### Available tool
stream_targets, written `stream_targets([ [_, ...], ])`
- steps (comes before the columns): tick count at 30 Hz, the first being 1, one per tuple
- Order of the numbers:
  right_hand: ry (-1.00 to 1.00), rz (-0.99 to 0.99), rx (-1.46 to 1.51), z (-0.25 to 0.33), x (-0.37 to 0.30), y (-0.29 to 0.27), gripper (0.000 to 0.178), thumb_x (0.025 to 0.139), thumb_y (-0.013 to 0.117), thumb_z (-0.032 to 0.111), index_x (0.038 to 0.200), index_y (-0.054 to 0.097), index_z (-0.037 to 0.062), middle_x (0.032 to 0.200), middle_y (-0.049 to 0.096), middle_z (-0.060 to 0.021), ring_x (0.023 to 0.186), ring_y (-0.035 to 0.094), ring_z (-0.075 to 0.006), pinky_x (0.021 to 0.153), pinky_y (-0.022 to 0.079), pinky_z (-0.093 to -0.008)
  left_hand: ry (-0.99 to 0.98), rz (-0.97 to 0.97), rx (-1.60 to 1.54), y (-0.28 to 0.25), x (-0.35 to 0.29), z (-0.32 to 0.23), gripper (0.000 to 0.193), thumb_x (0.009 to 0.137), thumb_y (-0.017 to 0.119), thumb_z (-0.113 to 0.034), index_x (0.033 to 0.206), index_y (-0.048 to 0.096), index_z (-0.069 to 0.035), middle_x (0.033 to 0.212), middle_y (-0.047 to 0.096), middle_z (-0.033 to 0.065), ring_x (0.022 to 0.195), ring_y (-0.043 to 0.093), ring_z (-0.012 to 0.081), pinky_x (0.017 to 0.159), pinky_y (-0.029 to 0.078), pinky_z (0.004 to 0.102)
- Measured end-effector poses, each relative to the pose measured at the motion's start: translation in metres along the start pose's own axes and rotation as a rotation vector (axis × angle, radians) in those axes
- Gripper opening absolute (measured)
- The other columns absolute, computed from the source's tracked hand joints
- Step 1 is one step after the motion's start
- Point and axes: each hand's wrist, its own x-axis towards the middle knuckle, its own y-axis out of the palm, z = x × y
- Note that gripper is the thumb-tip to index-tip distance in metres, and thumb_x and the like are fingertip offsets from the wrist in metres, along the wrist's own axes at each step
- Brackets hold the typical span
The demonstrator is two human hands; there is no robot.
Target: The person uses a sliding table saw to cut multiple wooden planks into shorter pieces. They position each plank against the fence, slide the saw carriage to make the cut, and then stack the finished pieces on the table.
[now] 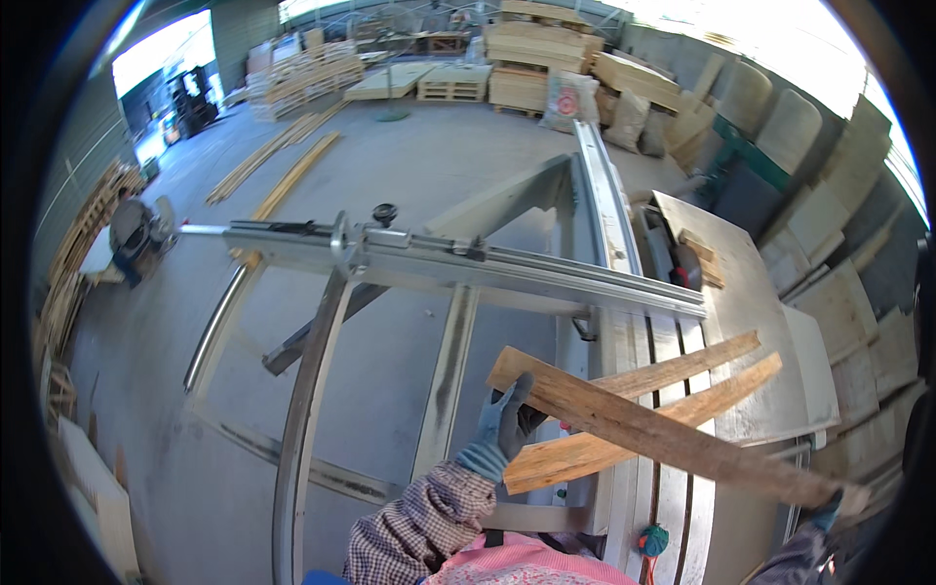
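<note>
A long brown wooden board [643,425] is held up at a slant across the machine's sliding bed. My left hand [506,421], in a grey-blue glove, grips the board near its left end. At the far right end, my right hand [827,509] is closed round it, mostly hidden and close to the picture's dark rim. Beneath and behind this board lie two more boards, an upper strip [687,365] and a lower, lighter one [575,458]. Both rest on the grooved metal bed [700,507], spreading apart toward the right.
A metal fence [546,268] crosses the saw's open outrigger frame [317,390]. The flat machine table [751,312] lies to the right, with a dark blade guard [685,265]. A person [135,234] crouches at the far left. Stacked pallets [453,83] and a forklift [192,100] stand behind.
</note>
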Motion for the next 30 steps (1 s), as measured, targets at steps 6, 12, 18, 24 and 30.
stream_targets([
  [6,-0.145,0.356,0.247,0.114,-0.074,0.066,0.059,0.086,0.056,0.030,0.137,0.036,0.0101,0.138,0.040,-0.0138,0.126,0.041,-0.0293,0.107,0.035,-0.0439,0.217,-0.029,0.010,0.037,-0.052,-0.017,0.034,0.089,0.065,-0.010,0.119,0.051,-0.002,0.108,0.060,0.0073,0.097,0.063,0.0172,0.077,0.058,0.0300],
  [12,-0.144,0.559,0.404,0.164,-0.100,0.107,0.062,0.088,0.054,0.034,0.140,0.031,0.0096,0.141,0.036,-0.0159,0.129,0.038,-0.0310,0.109,0.032,-0.0445,0.389,-0.004,0.164,0.039,-0.077,-0.008,0.040,0.086,0.059,0.008,0.124,0.049,0.003,0.117,0.061,0.0141,0.109,0.062,0.0216,0.095,0.053,0.0296],
  [18,-0.024,0.532,0.596,0.166,-0.099,0.105,0.065,0.090,0.052,0.037,0.143,0.026,0.0091,0.145,0.032,-0.0179,0.132,0.035,-0.0326,0.111,0.030,-0.0452,0.281,-0.024,-0.010,0.055,-0.071,-0.005,0.037,0.087,0.063,0.001,0.122,0.049,-0.001,0.113,0.061,0.0108,0.104,0.063,0.0206,0.092,0.055,0.0302],
  [24,0.323,-0.122,1.308,0.082,-0.062,0.045,0.069,0.092,0.049,0.041,0.147,0.021,0.0087,0.148,0.028,-0.0199,0.135,0.032,-0.0343,0.113,0.027,-0.0459,0.150,-0.101,-0.187,0.030,-0.022,0.026,0.032,0.091,0.065,-0.023,0.115,0.051,-0.007,0.107,0.060,0.0092,0.102,0.062,0.0220,0.085,0.059,0.0361],
  [30,-0.077,-0.389,2.032,0.057,0.012,0.004,0.073,0.095,0.047,0.044,0.150,0.016,0.0082,0.151,0.025,-0.0220,0.138,0.029,-0.0360,0.115,0.024,-0.0466,-0.334,-0.076,-0.372,0.032,-0.011,0.136,0.035,0.089,0.067,-0.023,0.113,0.055,-0.001,0.107,0.064,0.0138,0.100,0.064,0.0274,0.088,0.058,0.0396],
])
